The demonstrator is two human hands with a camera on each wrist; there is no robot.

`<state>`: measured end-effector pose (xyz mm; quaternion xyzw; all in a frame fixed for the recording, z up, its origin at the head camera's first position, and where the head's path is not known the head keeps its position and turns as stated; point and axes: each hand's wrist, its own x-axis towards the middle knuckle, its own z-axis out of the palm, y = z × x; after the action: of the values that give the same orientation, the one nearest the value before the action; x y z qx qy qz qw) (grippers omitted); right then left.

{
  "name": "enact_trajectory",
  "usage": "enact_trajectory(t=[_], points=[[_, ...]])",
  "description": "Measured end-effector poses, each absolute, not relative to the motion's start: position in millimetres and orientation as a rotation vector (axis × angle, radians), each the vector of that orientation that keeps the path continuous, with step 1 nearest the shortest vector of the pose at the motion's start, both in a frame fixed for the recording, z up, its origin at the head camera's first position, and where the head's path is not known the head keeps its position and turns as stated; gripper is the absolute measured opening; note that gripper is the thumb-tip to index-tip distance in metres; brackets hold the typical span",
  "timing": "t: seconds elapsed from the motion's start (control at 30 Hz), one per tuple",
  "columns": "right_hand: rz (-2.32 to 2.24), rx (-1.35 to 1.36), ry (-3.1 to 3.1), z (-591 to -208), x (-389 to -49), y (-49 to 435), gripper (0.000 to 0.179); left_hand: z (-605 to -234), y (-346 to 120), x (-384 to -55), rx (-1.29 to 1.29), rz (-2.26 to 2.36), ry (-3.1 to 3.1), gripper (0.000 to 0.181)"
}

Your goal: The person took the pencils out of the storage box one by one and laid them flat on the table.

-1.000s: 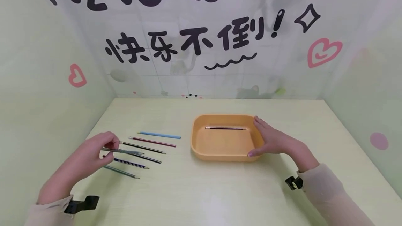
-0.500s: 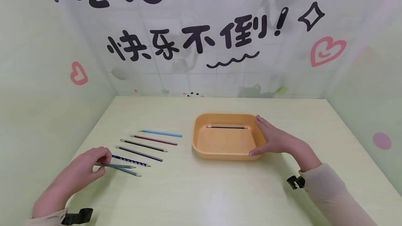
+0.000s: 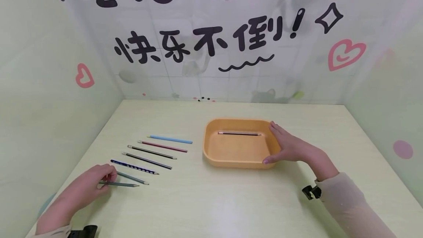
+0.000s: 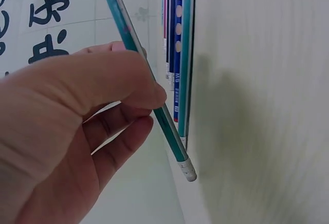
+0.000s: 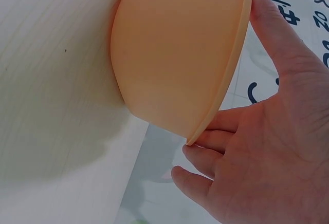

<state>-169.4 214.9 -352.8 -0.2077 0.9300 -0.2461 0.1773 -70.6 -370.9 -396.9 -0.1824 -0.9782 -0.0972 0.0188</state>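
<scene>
My left hand (image 3: 96,181) pinches a green pencil (image 4: 169,131) between thumb and fingers, its white eraser end pointing down in the left wrist view. A second green pencil (image 3: 135,179) lies on the table just behind it, beside a dark blue pencil with pale dots (image 3: 134,167). Over the right end of an orange tray (image 3: 238,164) spans my right hand (image 3: 292,149), thumb at the front rim and fingers over the back corner. Inside the tray, near its back wall, lies one dark pencil (image 3: 239,133) with a pale end.
Farther back in the slanted row lie two black pencils (image 3: 152,152), a dark red pencil (image 3: 162,146) and a light blue pencil (image 3: 170,139). The pale table (image 3: 211,201) meets a printed wall (image 3: 181,87) at the back and walls on both sides.
My left hand has moved toward the front of the table with the green pencil, uncovering the rear pencils and then the dotted one. My right hand stays on the tray.
</scene>
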Motion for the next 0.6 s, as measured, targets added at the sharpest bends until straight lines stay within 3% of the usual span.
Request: enact_trajectory(t=[0.6], points=[[-0.680, -0.582, 2.634, -357.2, -171.1, 216.0, 0.128, -408.9, -369.7, -68.9, -0.496, -0.011, -3.116, 0.049]])
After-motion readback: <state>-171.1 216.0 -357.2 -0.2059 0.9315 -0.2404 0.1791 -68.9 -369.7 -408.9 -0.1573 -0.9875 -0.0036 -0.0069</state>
